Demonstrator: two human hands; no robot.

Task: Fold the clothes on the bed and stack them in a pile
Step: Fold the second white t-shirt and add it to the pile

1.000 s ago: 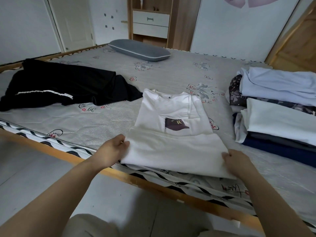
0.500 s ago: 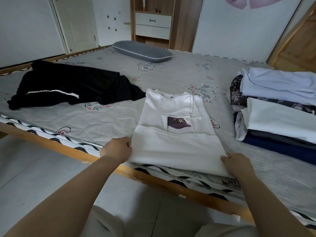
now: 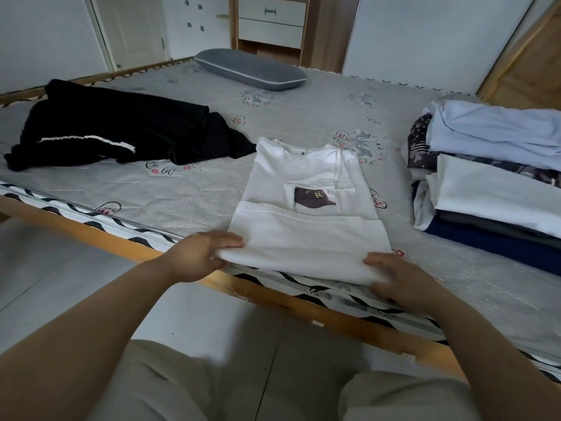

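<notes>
Both hands, left (image 3: 197,256) & right (image 3: 400,284), gripped white tee (image 3: 303,232) near hem; uneven lift risked undoing side folds, skewing pile (image 3: 491,189) at right

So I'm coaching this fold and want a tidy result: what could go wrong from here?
The left hand and right hand grip only the near corners of the white t-shirt, so the side folds could slip open when lifted. That hem lies at the bed edge and may sag over it. The pile at right looks uneven and might lean with another piece on top.
</notes>
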